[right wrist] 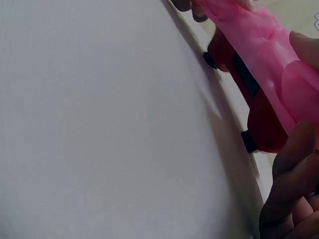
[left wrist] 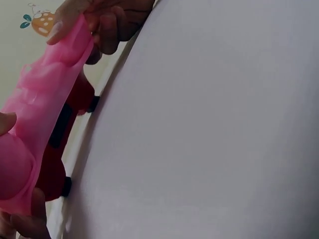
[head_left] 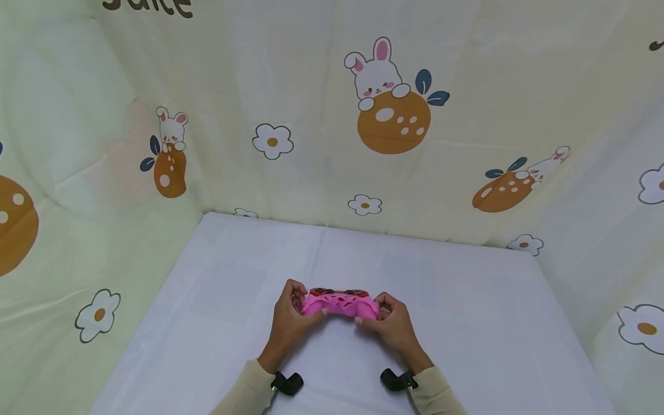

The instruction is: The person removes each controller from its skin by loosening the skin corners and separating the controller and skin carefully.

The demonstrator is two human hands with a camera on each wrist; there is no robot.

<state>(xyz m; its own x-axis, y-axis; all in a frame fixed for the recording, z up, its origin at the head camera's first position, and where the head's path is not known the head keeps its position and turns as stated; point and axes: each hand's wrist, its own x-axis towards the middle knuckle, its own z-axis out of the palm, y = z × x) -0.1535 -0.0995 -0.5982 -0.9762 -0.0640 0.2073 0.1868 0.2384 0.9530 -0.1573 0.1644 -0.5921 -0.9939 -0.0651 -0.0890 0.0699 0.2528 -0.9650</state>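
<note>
Between both hands is a red game controller with black thumbsticks, partly wrapped in a soft pink silicone cover. My left hand grips the cover's left end, thumb on the near side and fingers curled behind. At the right end, my right hand pinches the cover in the same way. The left wrist view shows the red body standing out of the pink skin, its thumbsticks facing the white surface. How far the cover reaches over the handles is partly hidden by the fingers.
A white-covered table lies under the hands. Cream curtains printed with rabbits, oranges and flowers hang behind it and at both sides. Each wrist carries a black device, one on the left and one on the right.
</note>
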